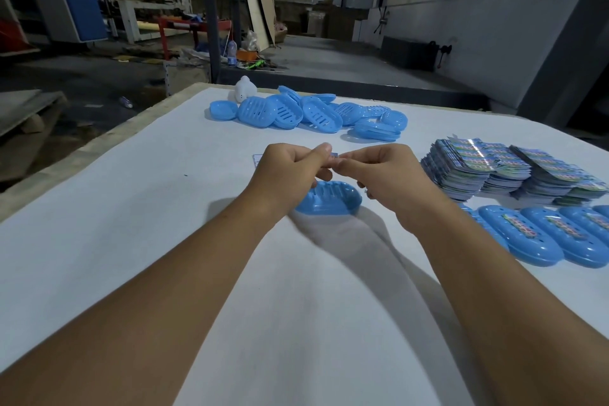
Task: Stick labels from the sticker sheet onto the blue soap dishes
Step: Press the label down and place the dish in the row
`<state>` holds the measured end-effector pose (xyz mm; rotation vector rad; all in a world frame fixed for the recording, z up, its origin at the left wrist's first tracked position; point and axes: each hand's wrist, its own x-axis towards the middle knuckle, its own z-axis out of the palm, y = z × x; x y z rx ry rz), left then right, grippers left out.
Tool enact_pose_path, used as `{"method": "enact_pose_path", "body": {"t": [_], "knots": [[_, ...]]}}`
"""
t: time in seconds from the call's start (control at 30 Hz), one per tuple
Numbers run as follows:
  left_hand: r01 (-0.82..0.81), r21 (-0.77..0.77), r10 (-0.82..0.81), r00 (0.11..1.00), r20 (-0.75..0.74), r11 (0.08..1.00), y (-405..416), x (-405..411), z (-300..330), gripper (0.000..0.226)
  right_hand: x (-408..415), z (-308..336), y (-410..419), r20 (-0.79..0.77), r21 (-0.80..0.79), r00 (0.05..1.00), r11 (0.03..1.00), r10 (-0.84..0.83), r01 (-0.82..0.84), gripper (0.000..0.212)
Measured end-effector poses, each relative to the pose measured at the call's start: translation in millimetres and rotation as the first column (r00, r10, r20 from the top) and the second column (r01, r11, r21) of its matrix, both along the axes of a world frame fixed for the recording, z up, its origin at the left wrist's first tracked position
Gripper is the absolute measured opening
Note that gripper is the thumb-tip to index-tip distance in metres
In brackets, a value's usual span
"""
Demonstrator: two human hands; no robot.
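Pile of soap dishes: unlabelled blue dishes heaped loosely on the white table, well beyond both hands toward the far edge; a small white object sits at the pile's left end.
Sticker sheet: only a pale corner shows on the table, just past the left hand's knuckles; the rest is hidden behind that hand.
Left hand: raised above the table, fingers curled inward, thumb and fingertips pinching a small label where the two hands meet.
Soap dish: a single blue dish lying on the table directly under and just nearer than the two hands, partly covered by the left wrist; no label visible on it.
Right hand: also raised, fingers curled, its thumb and forefinger pinching the same label from the other side, fingertips touching those of the left hand.
Label stacks: thick piles of printed sheets on the table to the right of the right hand.
Labelled dishes: a row of blue dishes with colourful stickers, right of the right forearm, nearer than the stacks.
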<state>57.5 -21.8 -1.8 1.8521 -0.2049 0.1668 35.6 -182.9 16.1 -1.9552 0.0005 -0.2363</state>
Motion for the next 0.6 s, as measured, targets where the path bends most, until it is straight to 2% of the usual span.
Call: {"method": "enact_pose_path", "body": {"t": [0.17, 0.6], "knots": [[-0.202, 0.048, 0.201, 0.979, 0.042, 0.978, 8, 9, -2, 0.019, 4, 0, -1, -0.006, 0.027, 0.995, 0.994, -0.103, 0.103, 0.015], [-0.113, 0.032, 0.112, 0.994, 0.012, 0.993, 9, 10, -5, 0.014, 3, 4, -6, -0.140, 0.154, 0.990, 0.987, -0.023, 0.044, 0.018]]}}
